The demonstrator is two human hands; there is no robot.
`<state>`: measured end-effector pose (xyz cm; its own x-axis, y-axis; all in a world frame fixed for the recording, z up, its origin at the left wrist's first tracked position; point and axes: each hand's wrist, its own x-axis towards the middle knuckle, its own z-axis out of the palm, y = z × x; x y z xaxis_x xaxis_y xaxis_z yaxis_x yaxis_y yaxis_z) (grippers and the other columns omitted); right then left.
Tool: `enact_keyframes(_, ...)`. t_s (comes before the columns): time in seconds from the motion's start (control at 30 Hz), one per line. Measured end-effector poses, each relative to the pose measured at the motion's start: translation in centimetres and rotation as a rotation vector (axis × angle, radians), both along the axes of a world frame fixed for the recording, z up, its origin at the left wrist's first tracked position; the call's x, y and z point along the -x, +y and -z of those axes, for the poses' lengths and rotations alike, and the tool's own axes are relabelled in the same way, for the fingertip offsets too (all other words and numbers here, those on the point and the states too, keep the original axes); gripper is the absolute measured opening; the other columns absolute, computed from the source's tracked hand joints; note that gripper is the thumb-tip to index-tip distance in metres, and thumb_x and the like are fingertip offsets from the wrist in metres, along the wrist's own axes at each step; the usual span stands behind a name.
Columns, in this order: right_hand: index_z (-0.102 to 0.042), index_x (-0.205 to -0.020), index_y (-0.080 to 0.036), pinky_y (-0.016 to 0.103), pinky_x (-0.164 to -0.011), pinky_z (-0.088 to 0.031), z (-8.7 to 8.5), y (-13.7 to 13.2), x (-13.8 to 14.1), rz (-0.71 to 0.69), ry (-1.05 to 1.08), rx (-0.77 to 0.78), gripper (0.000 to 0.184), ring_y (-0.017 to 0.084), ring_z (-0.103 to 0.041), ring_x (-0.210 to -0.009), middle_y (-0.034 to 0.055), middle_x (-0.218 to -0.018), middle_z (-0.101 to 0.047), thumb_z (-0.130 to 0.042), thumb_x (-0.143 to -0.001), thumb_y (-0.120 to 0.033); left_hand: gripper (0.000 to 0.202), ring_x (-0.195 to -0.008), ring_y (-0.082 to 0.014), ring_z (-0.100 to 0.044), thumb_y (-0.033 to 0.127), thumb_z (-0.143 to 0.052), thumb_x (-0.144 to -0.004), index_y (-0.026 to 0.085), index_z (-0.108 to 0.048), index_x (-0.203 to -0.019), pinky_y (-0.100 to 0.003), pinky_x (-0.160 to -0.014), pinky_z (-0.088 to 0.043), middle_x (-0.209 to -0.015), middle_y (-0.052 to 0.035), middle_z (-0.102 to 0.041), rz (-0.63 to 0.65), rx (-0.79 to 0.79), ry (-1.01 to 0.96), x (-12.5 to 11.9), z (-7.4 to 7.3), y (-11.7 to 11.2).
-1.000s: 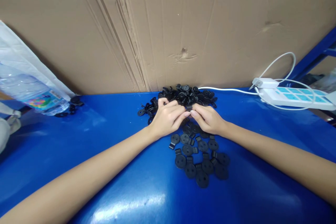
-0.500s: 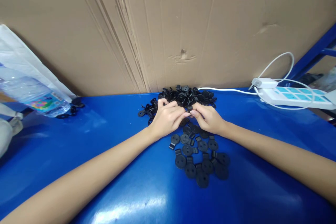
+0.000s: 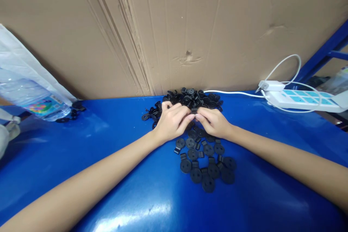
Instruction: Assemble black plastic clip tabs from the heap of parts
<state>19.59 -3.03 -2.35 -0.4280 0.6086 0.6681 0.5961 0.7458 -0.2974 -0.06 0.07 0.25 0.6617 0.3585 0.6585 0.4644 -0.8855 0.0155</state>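
My left hand (image 3: 172, 121) and my right hand (image 3: 213, 121) meet fingertip to fingertip on the blue table (image 3: 108, 159), both pinched on one small black plastic part (image 3: 194, 111). Just behind them, against the cardboard, lies a heap of the same black round parts (image 3: 190, 98). In front of my hands, several such parts (image 3: 206, 163) lie flat in a loose group, each a disc with a small tab.
A creased cardboard wall (image 3: 174, 32) closes the back of the table. A clear water bottle (image 3: 29, 98) lies at the far left over a white bag, with a few black parts beside it. A white power strip (image 3: 301, 99) with its cable sits at the right.
Both hands stay pinched together at the same spot; only the view has shifted slightly.
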Motion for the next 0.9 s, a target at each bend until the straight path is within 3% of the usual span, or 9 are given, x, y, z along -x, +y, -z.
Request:
enact_keyframes(0.23,-0.041,-0.075,-0.021,0.025,-0.052,-0.032,-0.22,-0.07,0.10,-0.003,-0.010,-0.027,0.027,0.011,-0.047,-0.051,-0.0012,-0.063,-0.050,-0.034,-0.100,-0.029,0.034,-0.065,-0.0134,-0.049,0.031,-0.038,-0.100,0.016,-0.053,-0.073,-0.035,-0.075,-0.024,-0.064,0.0005,-0.060,-0.010,-0.067,0.027,0.00,0.00,0.14)
enact_keyframes(0.4,-0.045,-0.077,-0.020,0.024,-0.056,-0.036,-0.02,-0.03,0.06,0.002,0.021,-0.004,0.027,0.013,-0.054,-0.059,0.0006,-0.066,-0.054,-0.034,-0.100,-0.029,0.032,-0.065,-0.0131,-0.049,0.030,-0.040,-0.099,0.016,-0.054,-0.074,-0.035,-0.076,-0.024,-0.063,0.0013,-0.059,0.006,-0.049,0.022,-0.04,0.05,0.06)
enact_keyframes(0.9,-0.046,-0.080,-0.021,0.024,-0.055,-0.038,0.01,-0.09,0.03,0.005,0.039,0.020,0.024,0.013,-0.054,-0.057,0.0004,-0.066,-0.056,-0.036,-0.100,-0.031,0.036,-0.065,-0.0134,-0.050,0.034,-0.034,-0.101,0.016,-0.053,-0.075,-0.035,-0.076,-0.025,-0.065,0.0002,-0.059,-0.010,-0.044,0.029,0.04,0.12,-0.05)
